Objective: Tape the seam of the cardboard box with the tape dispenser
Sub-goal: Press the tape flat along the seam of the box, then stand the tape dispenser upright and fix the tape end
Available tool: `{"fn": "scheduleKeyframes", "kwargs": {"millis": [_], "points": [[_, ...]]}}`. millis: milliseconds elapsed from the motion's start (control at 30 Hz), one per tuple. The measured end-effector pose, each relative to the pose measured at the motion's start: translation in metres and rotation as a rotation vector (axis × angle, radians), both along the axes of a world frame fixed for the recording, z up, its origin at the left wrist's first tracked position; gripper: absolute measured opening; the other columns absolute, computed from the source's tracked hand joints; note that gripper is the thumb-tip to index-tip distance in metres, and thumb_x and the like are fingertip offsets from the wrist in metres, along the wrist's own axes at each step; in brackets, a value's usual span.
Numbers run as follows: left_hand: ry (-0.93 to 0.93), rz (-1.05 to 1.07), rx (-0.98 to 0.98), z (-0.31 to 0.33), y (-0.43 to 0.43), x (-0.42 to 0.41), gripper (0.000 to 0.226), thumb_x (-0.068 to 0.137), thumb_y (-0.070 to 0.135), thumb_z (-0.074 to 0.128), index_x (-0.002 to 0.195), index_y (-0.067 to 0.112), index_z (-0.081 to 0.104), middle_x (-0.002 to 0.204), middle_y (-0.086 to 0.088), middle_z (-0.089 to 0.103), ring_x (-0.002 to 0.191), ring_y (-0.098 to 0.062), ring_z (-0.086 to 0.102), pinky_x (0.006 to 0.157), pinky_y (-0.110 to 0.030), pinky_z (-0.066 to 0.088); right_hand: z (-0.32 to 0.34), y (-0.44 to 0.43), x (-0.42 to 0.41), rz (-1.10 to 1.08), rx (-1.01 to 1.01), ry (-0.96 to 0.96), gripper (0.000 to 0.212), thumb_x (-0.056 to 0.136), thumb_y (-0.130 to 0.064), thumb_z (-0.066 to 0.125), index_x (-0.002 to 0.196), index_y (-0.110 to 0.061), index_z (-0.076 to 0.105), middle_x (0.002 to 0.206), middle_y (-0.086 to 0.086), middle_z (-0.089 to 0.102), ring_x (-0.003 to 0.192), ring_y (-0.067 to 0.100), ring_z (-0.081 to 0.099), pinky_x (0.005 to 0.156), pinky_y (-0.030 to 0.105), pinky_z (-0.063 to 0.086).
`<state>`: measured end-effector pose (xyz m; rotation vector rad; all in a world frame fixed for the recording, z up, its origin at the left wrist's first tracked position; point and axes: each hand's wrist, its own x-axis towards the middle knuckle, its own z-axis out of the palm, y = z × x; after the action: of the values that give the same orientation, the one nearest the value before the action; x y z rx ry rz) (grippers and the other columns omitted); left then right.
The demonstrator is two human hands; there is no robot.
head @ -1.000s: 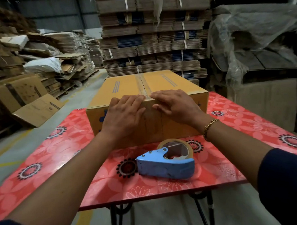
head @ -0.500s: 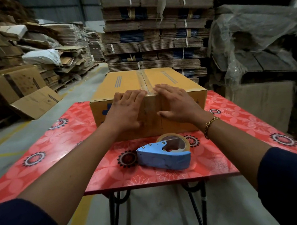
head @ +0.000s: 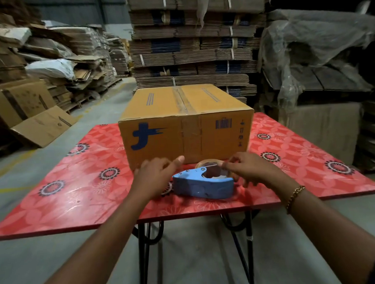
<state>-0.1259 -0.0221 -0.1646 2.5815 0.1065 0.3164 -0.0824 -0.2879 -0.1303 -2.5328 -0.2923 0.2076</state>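
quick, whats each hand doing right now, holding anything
Left hand: open, empty, beside the blue tape dispenser.
Right hand: open, fingers at the tape roll, no firm grip visible.

- My one head camera looks forward and down, close over the surface [head: 81, 202].
- Past the surface, it faces stacked cardboard [head: 191, 45].

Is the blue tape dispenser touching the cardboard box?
Apart. The head view shows a strip of red table between the tape dispenser and the foot of the cardboard box.
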Motion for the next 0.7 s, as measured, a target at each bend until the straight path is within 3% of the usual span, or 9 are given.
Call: {"fn": "scheduleKeyframes", "kwargs": {"millis": [67,133,200,267,333,433,500,600,700], "points": [[0.183,-0.016,-0.097,-0.012,-0.003,-0.006,0.09,0.07,0.094,0.016,0.115,0.036,0.068,0.125,-0.003,0.063,0.125,-0.031,0.05,0.109,-0.051,0.035,0.002,0.008,-0.001,0.019,-0.047,0.05,0.05,0.09,-0.062,0.056,0.104,-0.016,0.069,0.077,0.006,0.072,0.052,0.019,0.067,0.043,0.02,0.043],[0.209,-0.008,-0.045,-0.02,-0.01,-0.014,0.08,0.078,0.087,0.022,0.121,0.035,0.064,0.125,-0.002,0.054,0.13,-0.03,0.042,0.111,-0.05,0.03,0.004,0.013,-0.001,0.009,-0.098,0.095,0.044,0.088,-0.056,0.062,0.103,-0.015,0.07,0.079,0.011,0.075,0.052,0.02,0.066,0.042,0.019,0.041],[0.191,0.012,-0.001,-0.021,-0.016,-0.023,0.068,0.088,0.078,0.03,0.125,0.03,0.06,0.133,-0.001,0.05,0.133,-0.027,0.036,0.108,-0.048,0.027,0.004,0.016,-0.001,-0.005,-0.12,0.107,0.031,0.088,-0.036,0.062,0.103,-0.011,0.07,0.078,0.013,0.074,0.057,0.024,0.067,0.041,0.02,0.043],[0.189,0.017,-0.039,-0.021,-0.018,-0.028,0.07,0.086,0.079,0.035,0.132,0.032,0.057,0.139,0.001,0.049,0.135,-0.025,0.034,0.102,-0.047,0.024,-0.001,0.018,0.0,-0.011,-0.091,0.055,0.021,0.087,-0.025,0.059,0.094,-0.011,0.072,0.08,0.013,0.073,0.063,0.029,0.07,0.044,0.027,0.052],[0.168,0.022,-0.127,-0.019,-0.018,-0.034,0.087,0.069,0.09,0.035,0.134,0.036,0.054,0.136,0.006,0.052,0.133,-0.023,0.036,0.096,-0.043,0.023,-0.008,0.018,0.003,0.0,-0.052,-0.067,0.016,0.086,-0.027,0.058,0.083,-0.016,0.07,0.083,0.013,0.075,0.069,0.032,0.074,0.058,0.04,0.062],[0.133,-0.012,-0.271,-0.017,-0.017,-0.047,0.116,0.048,0.096,0.048,0.148,0.039,0.033,0.133,0.012,0.056,0.135,-0.021,0.042,0.102,-0.045,0.023,-0.014,0.017,0.008,0.043,0.148,-0.214,0.009,0.086,-0.027,0.059,0.089,-0.023,0.067,0.084,0.003,0.074,0.078,0.027,0.073,0.069,0.049,0.061],[0.159,-0.095,-0.307,-0.017,-0.017,-0.056,0.129,0.044,0.093,0.063,0.154,0.042,0.016,0.148,0.007,0.05,0.142,-0.023,0.039,0.115,-0.05,0.019,-0.017,0.021,0.01,0.066,0.312,-0.192,0.025,0.088,-0.012,0.061,0.105,-0.029,0.07,0.096,-0.004,0.075,0.091,0.019,0.072,0.08,0.046,0.061],[0.176,-0.17,-0.221,-0.02,-0.015,-0.064,0.131,0.049,0.081,0.077,0.154,0.049,0.008,0.158,0.002,0.038,0.146,-0.026,0.03,0.118,-0.048,0.019,-0.027,0.03,0.017,0.101,0.433,-0.173,0.038,0.088,0.0,0.062,0.105,-0.032,0.073,0.103,-0.006,0.076,0.1,0.018,0.071,0.091,0.049,0.059],[0.173,-0.218,-0.09,-0.021,-0.016,-0.067,0.118,0.06,0.068,0.082,0.154,0.047,0.015,0.158,0.001,0.032,0.146,-0.024,0.024,0.116,-0.043,0.021,-0.036,0.039,0.026,0.106,0.598,-0.08,0.034,0.09,0.002,0.064,0.107,-0.026,0.073,0.108,0.004,0.075,0.102,0.025,0.07,0.092,0.05,0.059]]}}
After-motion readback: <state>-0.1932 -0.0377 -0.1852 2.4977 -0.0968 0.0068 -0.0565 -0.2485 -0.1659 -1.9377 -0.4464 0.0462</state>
